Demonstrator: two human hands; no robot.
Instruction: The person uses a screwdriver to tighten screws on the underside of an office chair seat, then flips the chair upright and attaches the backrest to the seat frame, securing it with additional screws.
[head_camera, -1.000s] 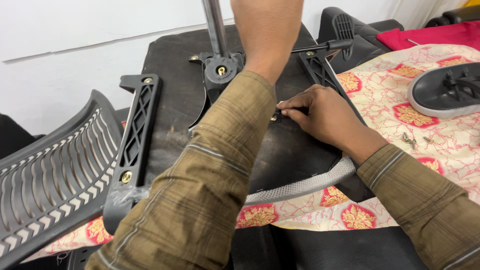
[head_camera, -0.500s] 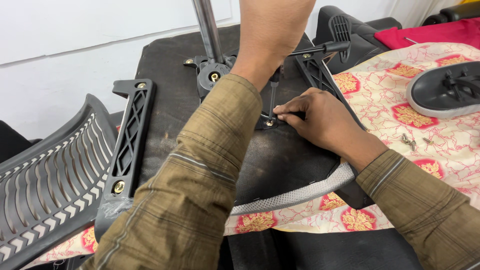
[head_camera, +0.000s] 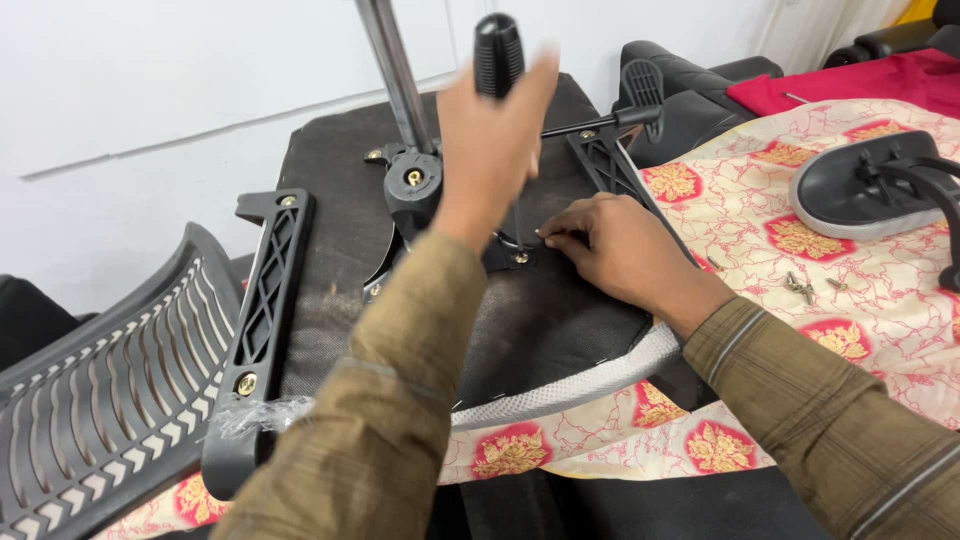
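An upturned black chair seat lies in front of me. My left hand grips a screwdriver with a ribbed black handle, held upright over the seat. Its shaft runs down behind the hand to a small screw at the edge of the black seat mechanism. My right hand rests on the seat with its fingertips pinched at the screwdriver's tip. A steel gas cylinder rises from the mechanism.
Black armrest brackets are bolted on at the left and the right. A slotted black backrest lies at the far left. On the patterned cloth sit an armrest pad and loose screws.
My left hand has risen and the screwdriver handle now shows above it. My right hand stays at the screw, and the view has tilted up slightly.
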